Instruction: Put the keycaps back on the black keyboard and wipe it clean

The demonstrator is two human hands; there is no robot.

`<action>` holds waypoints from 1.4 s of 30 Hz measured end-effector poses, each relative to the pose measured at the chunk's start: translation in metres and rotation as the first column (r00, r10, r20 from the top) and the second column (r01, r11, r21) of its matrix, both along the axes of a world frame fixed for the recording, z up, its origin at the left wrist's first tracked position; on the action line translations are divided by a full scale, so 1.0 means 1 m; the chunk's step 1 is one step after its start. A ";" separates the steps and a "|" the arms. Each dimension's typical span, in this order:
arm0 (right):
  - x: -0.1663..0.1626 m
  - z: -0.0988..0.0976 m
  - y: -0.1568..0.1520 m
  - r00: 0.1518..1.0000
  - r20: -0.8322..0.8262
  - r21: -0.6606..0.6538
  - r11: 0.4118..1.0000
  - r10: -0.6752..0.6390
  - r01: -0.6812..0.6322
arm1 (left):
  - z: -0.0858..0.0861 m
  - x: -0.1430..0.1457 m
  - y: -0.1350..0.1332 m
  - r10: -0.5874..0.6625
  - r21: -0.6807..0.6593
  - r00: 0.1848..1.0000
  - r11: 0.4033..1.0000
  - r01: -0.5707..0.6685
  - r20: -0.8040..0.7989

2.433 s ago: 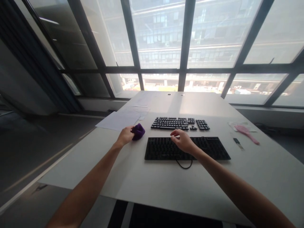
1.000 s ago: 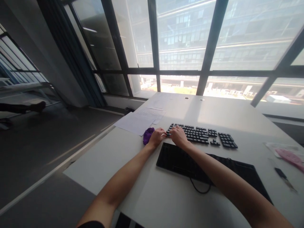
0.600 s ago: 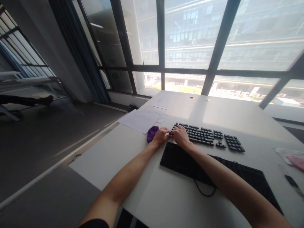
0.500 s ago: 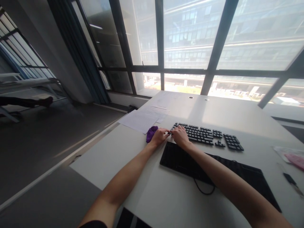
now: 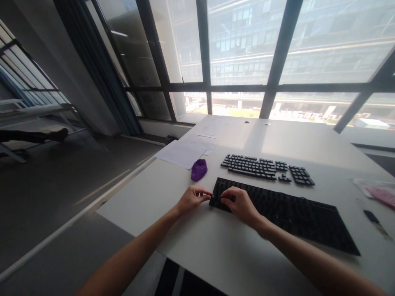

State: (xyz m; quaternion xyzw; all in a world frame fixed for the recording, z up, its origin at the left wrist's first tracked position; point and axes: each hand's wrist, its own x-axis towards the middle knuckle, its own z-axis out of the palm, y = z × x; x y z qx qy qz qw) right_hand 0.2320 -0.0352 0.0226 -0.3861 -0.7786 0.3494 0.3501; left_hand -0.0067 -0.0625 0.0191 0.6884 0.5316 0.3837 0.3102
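My left hand (image 5: 194, 199) pinches a small black keycap (image 5: 212, 197) between thumb and index finger, at the left end of a black keyboard base (image 5: 284, 213). Over that same end is my right hand (image 5: 242, 205), its thumb and index finger curled together; whatever they may hold is too small to make out. Behind the base, loose black keycaps (image 5: 253, 167) lie on the white desk, set out in keyboard order. A crumpled purple cloth (image 5: 199, 169) lies beyond my left hand.
Sheets of paper (image 5: 182, 153) lie at the desk's left edge. On the right are a clear bag with something pink (image 5: 381, 195) and a small dark-handled tool (image 5: 372, 216). Windows (image 5: 240, 49) rise behind the desk. Someone's outstretched leg (image 5: 33, 135) shows at far left.
Both hands have moved from the left end of the laid-out keycaps back toward me, to the left end of the keyboard base. The purple cloth is now fully uncovered.
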 end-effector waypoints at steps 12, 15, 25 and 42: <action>-0.009 -0.005 -0.008 0.996 0.068 0.020 0.998 -0.053 0.051 | -0.007 0.007 -0.002 -0.053 0.090 0.998 0.994 0.056 -0.036; -0.009 -0.004 -0.009 0.994 0.089 0.020 0.998 -0.063 0.062 | -0.003 0.010 -0.006 -0.046 0.136 0.994 0.989 0.059 -0.095; -0.010 -0.011 -0.011 0.985 0.152 0.138 0.989 -0.081 0.060 | -0.006 0.009 -0.009 -0.102 0.355 0.953 0.912 0.204 -0.286; -0.015 -0.016 -0.011 0.963 0.266 0.318 0.947 -0.037 -0.052 | -0.002 0.008 -0.010 -0.092 0.385 0.893 0.879 0.281 -0.440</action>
